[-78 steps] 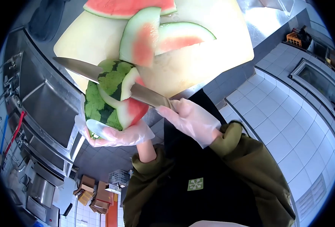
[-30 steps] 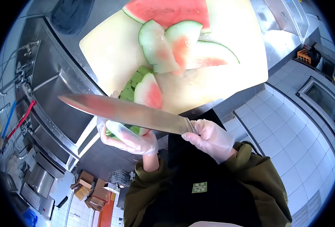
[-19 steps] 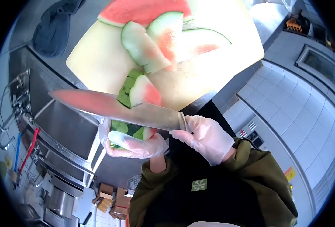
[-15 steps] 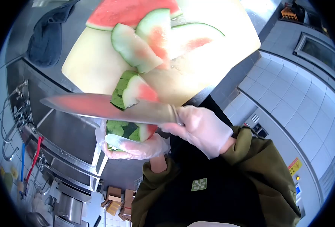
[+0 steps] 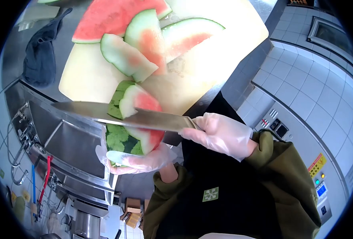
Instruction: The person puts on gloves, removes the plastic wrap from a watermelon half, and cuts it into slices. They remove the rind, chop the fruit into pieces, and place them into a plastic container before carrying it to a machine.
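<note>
My right hand (image 5: 224,133), in a clear plastic glove, is closed around the handle of a large kitchen knife (image 5: 160,120). The broad blade points left and lies across a watermelon piece (image 5: 122,139), hiding a strip of it. Green rind faces left on that piece, and red flesh with a white rim faces right. Underneath, my gloved left hand (image 5: 144,161) cups the piece, fingers curled round its lower side. Cut rind slices (image 5: 146,40) with traces of red flesh lie on the pale cutting board (image 5: 87,73) beyond, beside a big red watermelon slice (image 5: 112,18).
The board rests on a steel counter. A dark cloth (image 5: 41,59) lies to its left. Below that is a steel sink (image 5: 73,139) with taps (image 5: 27,127) and red and blue hoses. Cardboard boxes (image 5: 133,206) stand on the floor; a control panel (image 5: 280,127) is at right.
The view has shifted a little. The watermelon piece shows more red flesh toward me, and the knife blade has gone from blurred to sharp across it. Both hands keep their hold.
</note>
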A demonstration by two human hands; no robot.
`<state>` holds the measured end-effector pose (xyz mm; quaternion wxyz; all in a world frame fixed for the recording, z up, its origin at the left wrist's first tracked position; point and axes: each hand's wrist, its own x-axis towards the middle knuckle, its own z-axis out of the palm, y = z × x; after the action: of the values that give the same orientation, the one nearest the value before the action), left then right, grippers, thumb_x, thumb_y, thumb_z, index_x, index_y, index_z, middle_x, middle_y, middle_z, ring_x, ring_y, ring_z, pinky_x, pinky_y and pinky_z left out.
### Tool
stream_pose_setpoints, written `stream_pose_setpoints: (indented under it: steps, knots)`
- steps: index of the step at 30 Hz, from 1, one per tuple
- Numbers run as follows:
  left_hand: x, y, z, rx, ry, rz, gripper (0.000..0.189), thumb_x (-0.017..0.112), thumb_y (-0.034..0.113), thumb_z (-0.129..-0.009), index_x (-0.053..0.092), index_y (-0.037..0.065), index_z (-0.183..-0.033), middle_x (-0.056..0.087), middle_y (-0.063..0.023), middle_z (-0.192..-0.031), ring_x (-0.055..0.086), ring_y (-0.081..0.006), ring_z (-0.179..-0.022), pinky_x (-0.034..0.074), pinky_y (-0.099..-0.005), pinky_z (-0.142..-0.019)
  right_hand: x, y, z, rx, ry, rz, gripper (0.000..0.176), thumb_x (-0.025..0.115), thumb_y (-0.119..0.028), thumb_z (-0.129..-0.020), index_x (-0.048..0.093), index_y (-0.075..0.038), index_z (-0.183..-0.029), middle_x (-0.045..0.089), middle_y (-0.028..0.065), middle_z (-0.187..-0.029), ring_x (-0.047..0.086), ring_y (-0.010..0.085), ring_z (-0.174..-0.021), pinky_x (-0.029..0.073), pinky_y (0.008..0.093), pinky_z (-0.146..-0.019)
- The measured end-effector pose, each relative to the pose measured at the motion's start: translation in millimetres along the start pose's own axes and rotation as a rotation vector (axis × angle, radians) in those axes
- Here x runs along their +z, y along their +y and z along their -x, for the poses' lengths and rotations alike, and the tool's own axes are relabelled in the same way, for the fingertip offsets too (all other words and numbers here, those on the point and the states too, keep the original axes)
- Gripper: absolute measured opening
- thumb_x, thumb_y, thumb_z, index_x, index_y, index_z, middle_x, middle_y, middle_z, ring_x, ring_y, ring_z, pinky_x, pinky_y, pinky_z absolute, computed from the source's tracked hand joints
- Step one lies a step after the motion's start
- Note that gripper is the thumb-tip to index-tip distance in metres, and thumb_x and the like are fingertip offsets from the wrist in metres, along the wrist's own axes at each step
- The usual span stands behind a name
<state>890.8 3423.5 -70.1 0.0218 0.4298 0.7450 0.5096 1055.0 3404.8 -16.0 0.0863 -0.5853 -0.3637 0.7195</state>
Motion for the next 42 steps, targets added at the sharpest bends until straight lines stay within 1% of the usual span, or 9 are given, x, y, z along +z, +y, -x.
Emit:
stream_pose_setpoints:
  steps: [2,5,11,14,19,27,30,37,42]
  knots:
    - [0.3,-0.7,3.2,-0.004,-0.001,-0.007,0.061,0.041,0.047,-0.096,0.043,-0.004,-0.128,0.045,-0.0223,-0.124,0.049,-0.0336,-0.111,0.039,-0.0443,-0.095,-6.4,1.1,-1.2,0.061,-0.081,0.077,0.041,0.058,-0.034,-0.098,0.058,0.004,-0.082,0.055,0.0174,-0.067,0.051,0.0254,-0.058,0.038,0.0385,-0.057]
    - [1.7,-0.6,3.4,0.002,-0.002,-0.013,0.060,0.041,0.047,-0.096,0.043,-0.004,-0.128,0.045,-0.0218,-0.124,0.049,-0.0329,-0.112,0.039,-0.0439,-0.095,7.8,12.9,-18.6,-0.263,0.162,0.250,0.039,0.061,-0.029,-0.097,0.054,0.004,-0.077,0.054,0.0179,-0.069,0.052,0.0253,-0.059,0.038,0.0384,-0.056]
    - [3.7,3.8,3.0,0.026,-0.007,-0.020,0.058,0.041,0.046,-0.096,0.044,-0.003,-0.128,0.045,-0.0207,-0.124,0.048,-0.0316,-0.113,0.040,-0.0430,-0.095,-2.7,-1.8,-0.5,0.013,-0.171,-0.038,0.036,0.061,-0.029,-0.097,0.062,0.004,-0.111,0.069,0.0109,-0.090,0.062,0.0145,-0.082,0.046,0.0283,-0.076]
    - [3.6,6.1,3.7,0.026,-0.008,-0.021,0.058,0.041,0.046,-0.097,0.044,-0.002,-0.128,0.045,-0.0201,-0.124,0.048,-0.0309,-0.113,0.040,-0.0425,-0.095,-1.3,2.0,-9.0,0.002,-0.097,0.131,0.036,0.061,-0.030,-0.097,0.062,0.003,-0.112,0.068,0.0131,-0.088,0.063,0.0194,-0.081,0.047,0.0290,-0.076]
    - [0.3,7.1,6.9,0.015,-0.016,-0.029,0.056,0.041,0.045,-0.097,0.044,-0.001,-0.128,0.046,-0.0192,-0.124,0.048,-0.0298,-0.114,0.041,-0.0418,-0.095,5.0,-4.0,-26.2,-0.240,0.235,0.286,0.046,0.062,-0.038,-0.094,0.055,0.001,-0.072,0.047,0.0170,-0.056,0.053,0.0398,-0.059,0.044,0.0426,-0.056]
    - [3.7,9.6,6.8,0.016,-0.023,-0.039,0.054,0.041,0.044,-0.097,0.045,0.000,-0.129,0.046,-0.0178,-0.124,0.048,-0.0281,-0.115,0.041,-0.0406,-0.095,-0.5,22.7,-48.0,-0.173,-0.076,0.579,0.035,0.044,-0.018,-0.100,0.051,-0.008,-0.134,0.052,0.0113,-0.082,0.055,0.0285,-0.073,0.044,0.0380,-0.062]
    - [3.1,8.6,7.9,0.023,-0.023,-0.041,0.053,0.043,0.042,-0.096,0.046,0.000,-0.129,0.047,-0.0172,-0.124,0.049,-0.0278,-0.114,0.042,-0.0403,-0.095,-8.5,11.5,-46.0,-0.055,-0.141,0.450,0.037,0.042,-0.017,-0.101,0.050,-0.011,-0.137,0.052,0.0114,-0.080,0.054,0.0269,-0.074,0.044,0.0344,-0.066]
    - [1.5,4.7,9.6,0.020,-0.047,-0.044,0.051,0.051,0.035,-0.094,0.047,0.000,-0.130,0.051,-0.0156,-0.122,0.052,-0.0273,-0.112,0.044,-0.0396,-0.095,-4.3,16.9,-49.6,-0.080,0.090,0.134,0.058,0.044,-0.048,-0.101,0.066,0.002,-0.082,0.057,0.0161,-0.059,0.056,0.0310,-0.056,0.045,0.0401,-0.058]
    - [0.2,2.3,8.9,0.009,-0.072,-0.031,0.050,0.056,0.030,-0.092,0.048,0.000,-0.130,0.054,-0.0145,-0.121,0.054,-0.0271,-0.110,0.045,-0.0392,-0.095,-21.0,-15.8,-46.0,0.256,-0.090,0.062,0.063,0.039,-0.051,-0.102,0.064,0.004,-0.081,0.062,0.0146,-0.069,0.060,0.0243,-0.065,0.049,0.0339,-0.064]
